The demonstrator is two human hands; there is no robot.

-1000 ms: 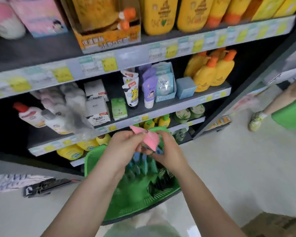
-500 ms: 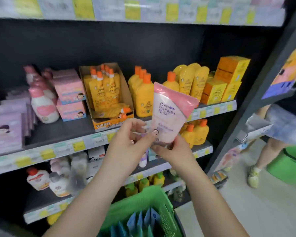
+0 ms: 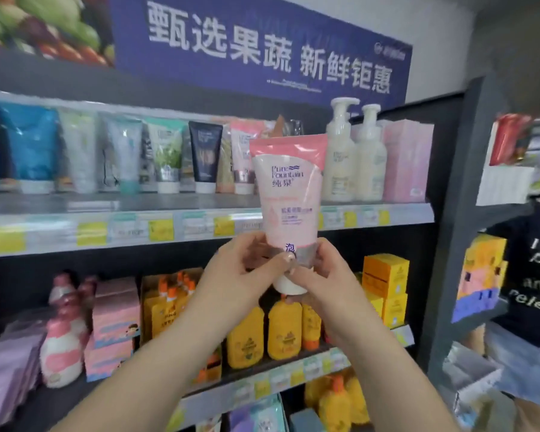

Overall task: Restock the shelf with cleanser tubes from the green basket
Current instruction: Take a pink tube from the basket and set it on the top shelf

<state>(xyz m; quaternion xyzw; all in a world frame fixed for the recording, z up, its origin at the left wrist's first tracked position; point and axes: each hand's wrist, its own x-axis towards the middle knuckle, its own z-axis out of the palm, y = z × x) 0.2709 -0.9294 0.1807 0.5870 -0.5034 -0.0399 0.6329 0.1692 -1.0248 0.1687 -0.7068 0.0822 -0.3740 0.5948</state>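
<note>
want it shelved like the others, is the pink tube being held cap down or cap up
Cap down. The pink tube stands upright with its white cap at the bottom, held between the left hand and right hand, its flat pink end on top.

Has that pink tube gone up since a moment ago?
Yes. The pink cleanser tube, earlier down over the green basket, is now raised in front of the top shelf of tubes.

left hand [image 3: 240, 269]: bare, no ring or glove | right hand [image 3: 321, 277]: bare, dark-polished thumbnail | forearms: bare, sleeveless to frame edge
</note>
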